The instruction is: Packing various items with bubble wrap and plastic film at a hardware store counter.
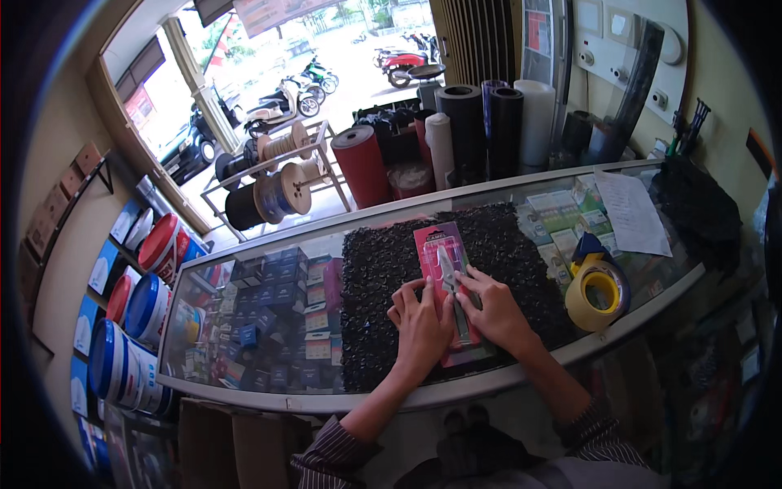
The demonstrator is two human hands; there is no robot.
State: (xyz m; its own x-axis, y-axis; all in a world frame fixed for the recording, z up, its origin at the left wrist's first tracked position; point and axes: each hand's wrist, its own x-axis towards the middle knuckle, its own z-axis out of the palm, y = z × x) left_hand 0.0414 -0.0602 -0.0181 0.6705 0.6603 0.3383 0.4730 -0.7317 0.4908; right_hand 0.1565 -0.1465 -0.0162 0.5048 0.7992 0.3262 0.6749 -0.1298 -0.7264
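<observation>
A pair of pliers [448,269] shows through the clear plastic of a red-and-pink blister pack [427,244] marked Camel. The pack lies at a slight tilt on a sheet of black bubble wrap [372,293] spread over a glass display counter [244,250]. My left hand [423,327] grips the pack's left side, fingers curled and thumb over its lower middle. From the other side, my right hand [498,305] holds it with fingertips on the plastic beside the pliers. Both hands partly cover the lower half of the pack, so the handles are mostly hidden.
To the right on the counter are a tape dispenser with a tape roll [592,296], a handwritten paper [632,211] and black plastic [696,208]. Beyond stand sheet rolls [458,134] and a cable spool rack [281,189]. Paint pails [128,367] line the left.
</observation>
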